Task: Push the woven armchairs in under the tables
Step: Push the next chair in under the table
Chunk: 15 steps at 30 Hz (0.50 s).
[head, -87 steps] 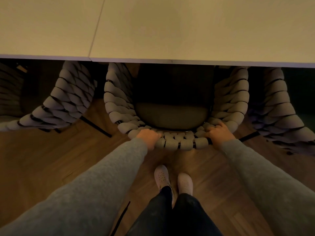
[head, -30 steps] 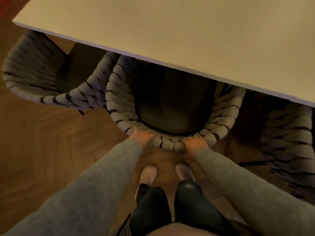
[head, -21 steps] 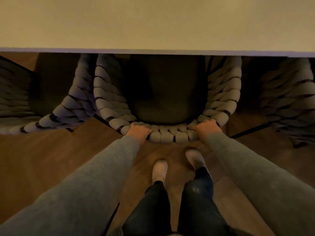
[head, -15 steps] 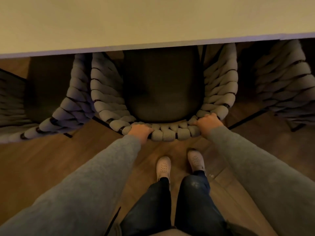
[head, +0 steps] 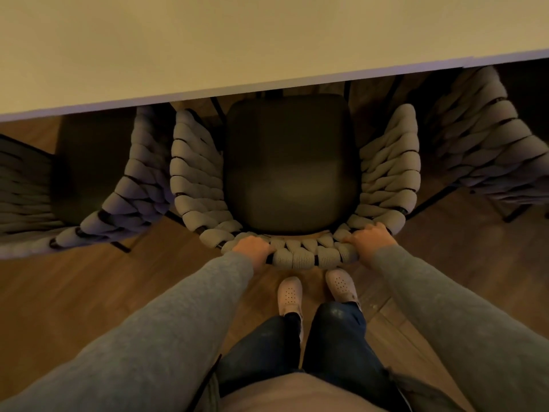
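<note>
- Grip: the left hand (head: 254, 251) and the right hand (head: 370, 240) hold the grey rope-woven armchair (head: 193, 173) by the top rail of its curved back. The left fingers (head: 266, 249) and the right fingers (head: 352, 237) are curled over that rail. Both grips sit where they sat half a second ago.
- Change: the dark padded seat cushion (head: 291, 173), directly ahead of the fingers, now shows almost whole, front edge included. Half a second ago the pale cream tabletop (head: 237, 40) hid its front part. Some of this may be head movement; we cannot separate the two.
- Position: the cushion's front edge lies just short of the tabletop edge, well ahead of the fingers. The woven arms reach about as far.
- Meaning: we judge this armchair as not yet in under the table. The step in hand is a straight forward push from both hands.
- Clearance, left: a second woven armchair (head: 127, 197) stands outboard of the left fingers, close to the held chair's left arm. We cannot tell whether they touch.
- Clearance, right: a third woven armchair (head: 481, 144) stands outboard of the right fingers, apart from the held chair.
- Footing: the white perforated shoes (head: 289, 292) stand just behind the fingers on the brown wooden floor (head: 89, 292), near the chair back.
</note>
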### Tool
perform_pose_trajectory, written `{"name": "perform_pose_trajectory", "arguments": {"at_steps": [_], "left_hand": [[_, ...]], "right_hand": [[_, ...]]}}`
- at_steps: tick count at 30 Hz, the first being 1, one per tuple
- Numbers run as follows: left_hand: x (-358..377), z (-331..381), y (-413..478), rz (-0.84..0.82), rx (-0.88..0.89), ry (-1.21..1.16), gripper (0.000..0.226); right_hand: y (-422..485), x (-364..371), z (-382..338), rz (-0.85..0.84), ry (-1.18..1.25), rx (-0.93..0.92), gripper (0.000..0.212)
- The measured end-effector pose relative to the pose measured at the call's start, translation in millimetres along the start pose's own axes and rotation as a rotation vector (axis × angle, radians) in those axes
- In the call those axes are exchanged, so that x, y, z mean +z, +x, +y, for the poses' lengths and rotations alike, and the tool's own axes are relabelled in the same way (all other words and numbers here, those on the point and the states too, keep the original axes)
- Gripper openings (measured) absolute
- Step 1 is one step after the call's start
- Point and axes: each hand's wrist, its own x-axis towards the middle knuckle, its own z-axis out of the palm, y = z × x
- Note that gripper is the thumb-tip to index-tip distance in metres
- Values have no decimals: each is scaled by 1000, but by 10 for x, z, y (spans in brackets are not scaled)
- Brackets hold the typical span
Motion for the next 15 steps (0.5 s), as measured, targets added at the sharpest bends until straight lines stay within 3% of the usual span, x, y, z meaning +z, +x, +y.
{"name": "perform_pose_trajectory", "arguments": {"at_steps": [15], "left_hand": [[-368,22,269,88,3,-8,36]], "right_hand": [[206,-183,392,81,-7,6,52]]}}
